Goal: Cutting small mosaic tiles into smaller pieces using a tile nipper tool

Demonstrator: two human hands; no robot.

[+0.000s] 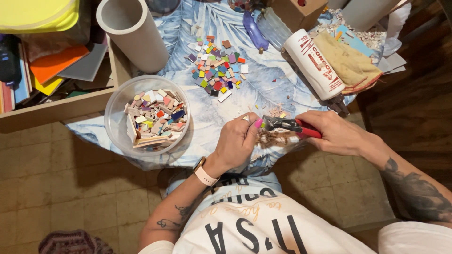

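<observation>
Right hand [336,134] wrapped around the red handles of tile nippers [288,125], fingers closed in a firm grip; dark metal head of the tool points toward the left hand. Left hand [238,141] curled, thumb and fingertips pinched together right at the nipper head, a pink nail showing; whatever piece it pinches is too small to make out. Both hands meet over the near edge of a table under a blue leaf-print cloth [273,82]; a litter of brownish chips [272,138] lies on the cloth just below the tool. Clear round bowl [147,116] of mixed tile offcuts sits left of the left hand, near but apart; loose scatter of small coloured tile squares [216,68] farther back at mid-table. White cylindrical container [314,64] lies tilted beyond the right hand, a tan rag [347,61] just beside it. Grey tube [133,33] stands at the far left corner; pale watch strap on the left wrist.
</observation>
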